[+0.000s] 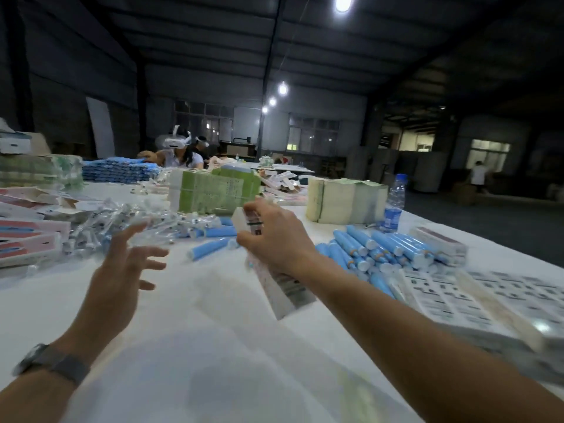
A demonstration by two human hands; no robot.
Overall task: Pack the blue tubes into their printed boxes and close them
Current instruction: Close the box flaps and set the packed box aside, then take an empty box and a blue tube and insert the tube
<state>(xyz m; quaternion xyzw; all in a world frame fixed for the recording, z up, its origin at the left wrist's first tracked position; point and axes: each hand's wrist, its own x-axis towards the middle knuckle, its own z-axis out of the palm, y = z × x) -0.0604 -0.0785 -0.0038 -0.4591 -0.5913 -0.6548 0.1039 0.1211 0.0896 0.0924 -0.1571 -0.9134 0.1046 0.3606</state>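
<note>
Above the table [213, 315], right hand [274, 239] gripping printed box [283, 288], left hand [119, 270] spread

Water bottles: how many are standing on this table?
1. The water bottle stands upright at the table's far right edge, beside the stacked cream paper bundles. Others may be hidden behind the piles.

Left arm: reaching forward, a watch [52, 361] sitting on the wrist.
Left hand [117, 270]: hovering above the surface, fingers spreading apart and straight, gripping nothing.
Right arm: stretching forward, bare.
Right hand [274, 236]: curling its fingers around a printed box [283, 288], holding it tilted.
</note>
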